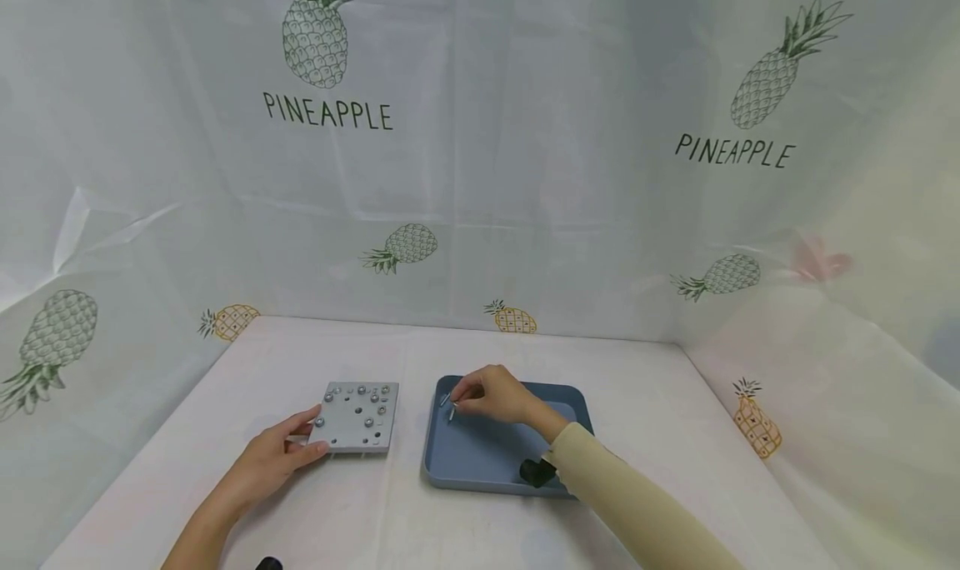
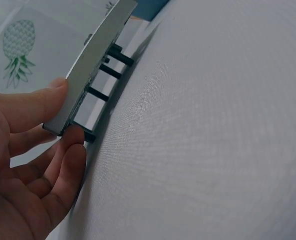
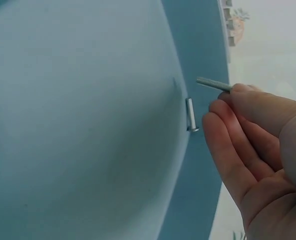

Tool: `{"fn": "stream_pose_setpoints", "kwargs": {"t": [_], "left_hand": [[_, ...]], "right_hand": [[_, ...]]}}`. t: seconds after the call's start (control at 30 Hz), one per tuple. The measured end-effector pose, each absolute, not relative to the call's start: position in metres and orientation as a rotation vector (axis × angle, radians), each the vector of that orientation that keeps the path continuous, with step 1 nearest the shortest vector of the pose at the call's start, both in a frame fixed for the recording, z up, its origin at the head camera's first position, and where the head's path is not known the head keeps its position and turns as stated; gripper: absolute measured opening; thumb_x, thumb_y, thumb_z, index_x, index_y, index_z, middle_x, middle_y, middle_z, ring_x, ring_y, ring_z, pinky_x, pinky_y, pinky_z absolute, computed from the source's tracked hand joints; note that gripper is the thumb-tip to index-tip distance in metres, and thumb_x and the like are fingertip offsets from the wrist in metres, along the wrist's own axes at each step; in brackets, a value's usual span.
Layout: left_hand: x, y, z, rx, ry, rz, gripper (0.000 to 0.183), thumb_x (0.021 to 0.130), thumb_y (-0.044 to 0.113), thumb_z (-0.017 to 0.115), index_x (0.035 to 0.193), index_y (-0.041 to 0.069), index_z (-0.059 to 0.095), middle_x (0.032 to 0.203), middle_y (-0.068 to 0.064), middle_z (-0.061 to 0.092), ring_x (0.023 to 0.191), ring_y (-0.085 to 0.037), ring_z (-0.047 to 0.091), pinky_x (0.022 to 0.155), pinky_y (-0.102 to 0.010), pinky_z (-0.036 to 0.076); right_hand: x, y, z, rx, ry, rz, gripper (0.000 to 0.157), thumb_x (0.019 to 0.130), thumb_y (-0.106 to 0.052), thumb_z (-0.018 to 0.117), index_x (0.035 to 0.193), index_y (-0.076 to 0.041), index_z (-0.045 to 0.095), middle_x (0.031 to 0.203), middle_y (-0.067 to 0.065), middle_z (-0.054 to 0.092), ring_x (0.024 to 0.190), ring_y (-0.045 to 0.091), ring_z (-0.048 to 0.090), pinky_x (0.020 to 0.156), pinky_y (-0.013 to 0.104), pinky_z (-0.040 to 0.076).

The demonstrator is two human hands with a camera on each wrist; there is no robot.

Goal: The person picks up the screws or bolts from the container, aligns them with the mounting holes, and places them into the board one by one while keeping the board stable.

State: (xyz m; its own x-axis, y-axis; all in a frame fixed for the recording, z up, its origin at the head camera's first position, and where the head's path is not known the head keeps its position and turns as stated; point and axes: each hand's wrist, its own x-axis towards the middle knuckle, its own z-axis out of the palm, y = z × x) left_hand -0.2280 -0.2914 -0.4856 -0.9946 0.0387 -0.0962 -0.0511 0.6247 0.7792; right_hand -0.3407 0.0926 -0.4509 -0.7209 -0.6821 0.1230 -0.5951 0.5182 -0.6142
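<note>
One flat square metal plate point(image 1: 351, 430) held in left grip point(image 1: 266, 462), slim threaded screw point(image 3: 212, 84) pinched in right grip point(image 1: 498, 395)

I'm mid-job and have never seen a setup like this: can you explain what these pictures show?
There's no machine here, just a person's two bare hands at a white-covered table. The wide picture comes from a camera on the head; the other two come from cameras worn on each wrist. The left hand grips a metal plate by its edge; screws poke out underneath. The right hand pinches a metal screw over a blue tray. A second screw lies inside the tray.
</note>
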Motion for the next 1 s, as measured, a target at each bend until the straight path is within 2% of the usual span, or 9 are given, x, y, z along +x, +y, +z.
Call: {"fn": "stream_pose_setpoints", "kwargs": {"t": [0.3, 0.63, 1.0], "left_hand": [[-0.228, -0.291, -0.485, -0.014, 2.734, 1.329, 0.086, 0.096, 0.040, 0.080, 0.163, 0.005, 0.040, 0.147, -0.026, 0.056, 0.097, -0.020, 0.057, 0.078, -0.030, 0.046], [-0.228, -0.292, -0.487, -0.007, 2.730, 1.335, 0.086, 0.096, 0.040, 0.080, 0.163, 0.005, 0.040, 0.147, -0.026, 0.056, 0.097, -0.019, 0.058, 0.078, -0.030, 0.047], [-0.230, -0.292, -0.487, -0.020, 2.744, 1.315, 0.087, 0.095, 0.040, 0.081, 0.163, 0.005, 0.040, 0.146, -0.025, 0.057, 0.098, -0.019, 0.058, 0.080, -0.032, 0.047]], "right_hand": [[-0.336, 0.079, -0.436, -1.220, 2.564, -0.975, 0.010, 0.096, -0.009, 0.080, 0.106, -0.006, 0.082, 0.092, -0.006, 0.079, 0.081, -0.001, 0.068, 0.077, 0.021, 0.055], [-0.334, 0.056, -0.426, -1.193, 2.508, -0.998, 0.016, 0.096, -0.010, 0.080, 0.111, -0.004, 0.081, 0.098, -0.004, 0.080, 0.085, -0.003, 0.069, 0.080, 0.020, 0.057], [-0.328, 0.030, -0.418, -1.202, 2.449, -1.027, 0.013, 0.096, -0.007, 0.079, 0.109, -0.007, 0.082, 0.100, -0.004, 0.080, 0.085, -0.004, 0.069, 0.081, 0.019, 0.056]]}}
